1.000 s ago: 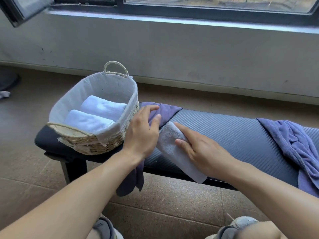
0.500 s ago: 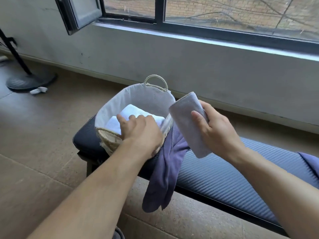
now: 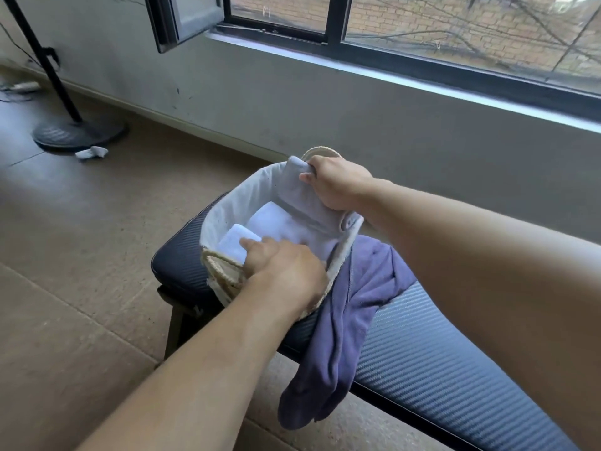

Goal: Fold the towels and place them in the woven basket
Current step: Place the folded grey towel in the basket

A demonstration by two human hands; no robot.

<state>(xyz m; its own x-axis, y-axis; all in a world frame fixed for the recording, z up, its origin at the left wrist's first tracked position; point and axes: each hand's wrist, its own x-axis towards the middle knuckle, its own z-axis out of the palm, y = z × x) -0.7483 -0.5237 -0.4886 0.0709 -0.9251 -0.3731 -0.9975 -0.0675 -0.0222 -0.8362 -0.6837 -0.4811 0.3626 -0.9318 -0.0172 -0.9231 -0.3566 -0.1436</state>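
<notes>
Reaching hand, left: the left hand [image 3: 286, 275] presses white folded towels [image 3: 257, 232] inside the woven basket [image 3: 227, 203] at the bench's [image 3: 439, 353] left end.
Right hand [image 3: 338, 183]: clamped on a grey folded towel [image 3: 305, 203] (half inside the basket).
Purple towel [image 3: 344, 336]: draped over the bench's front edge.

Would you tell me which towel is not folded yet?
The purple towel, draped loose over the bench edge beside the woven basket; the others are folded.
</notes>
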